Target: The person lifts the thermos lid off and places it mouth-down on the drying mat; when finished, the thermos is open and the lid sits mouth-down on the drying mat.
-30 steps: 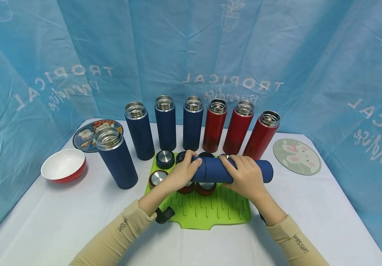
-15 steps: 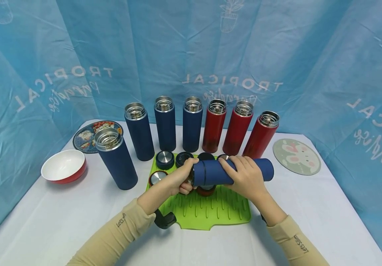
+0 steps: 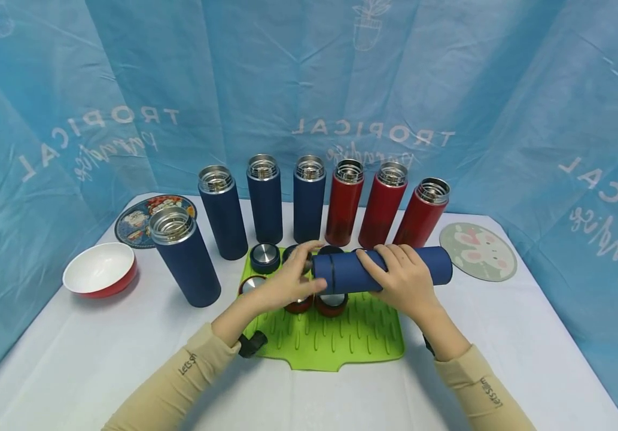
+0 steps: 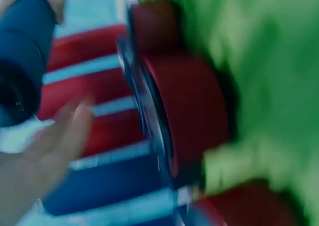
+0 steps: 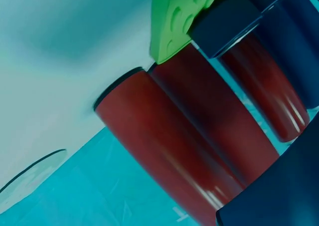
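A dark blue insulated bottle lies sideways in the air above the green mat. My right hand grips its body, fingers over the top. A dark ring marks the joint near its left end. At that end my left hand has its thumb and fingers spread. In the left wrist view the blurred left hand is apart from the bottle, whose end looks dark and round. Below, the mat bears several lids, among them a blue-sided lid and a red-sided lid.
Behind the mat stand several uncapped bottles, blue ones such as the blue bottle and red ones such as the red bottle. Another blue bottle stands left, beside a red-and-white bowl. Round mats lie at left and right.
My left hand had its fingers around the bottle's left end, turned with the palm downward, then loosened and spread. The bottle has shifted slightly up and right in my right hand.
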A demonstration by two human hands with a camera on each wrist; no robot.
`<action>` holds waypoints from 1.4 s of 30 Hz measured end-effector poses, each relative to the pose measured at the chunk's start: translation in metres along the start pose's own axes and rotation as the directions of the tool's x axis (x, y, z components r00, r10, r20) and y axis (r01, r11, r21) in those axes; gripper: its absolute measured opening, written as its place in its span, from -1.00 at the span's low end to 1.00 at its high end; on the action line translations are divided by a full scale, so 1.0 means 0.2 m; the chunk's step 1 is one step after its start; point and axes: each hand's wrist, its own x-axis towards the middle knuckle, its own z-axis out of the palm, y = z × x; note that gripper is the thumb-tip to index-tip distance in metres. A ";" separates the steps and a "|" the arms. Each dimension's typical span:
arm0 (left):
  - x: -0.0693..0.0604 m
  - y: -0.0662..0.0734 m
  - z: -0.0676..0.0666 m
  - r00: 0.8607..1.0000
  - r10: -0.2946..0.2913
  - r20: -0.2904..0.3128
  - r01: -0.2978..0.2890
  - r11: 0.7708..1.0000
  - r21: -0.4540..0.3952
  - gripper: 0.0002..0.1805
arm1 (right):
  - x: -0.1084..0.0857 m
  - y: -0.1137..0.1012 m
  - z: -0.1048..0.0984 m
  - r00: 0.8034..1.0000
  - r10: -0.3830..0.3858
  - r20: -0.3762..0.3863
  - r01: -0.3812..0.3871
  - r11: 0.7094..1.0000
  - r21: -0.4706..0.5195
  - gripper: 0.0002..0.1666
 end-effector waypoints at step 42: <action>-0.02 -0.09 -0.01 0.826 0.547 -0.134 -0.324 0.656 0.681 -0.16 | 0.03 -0.01 0.01 0.998 0.056 0.021 -0.057 0.997 0.047 0.00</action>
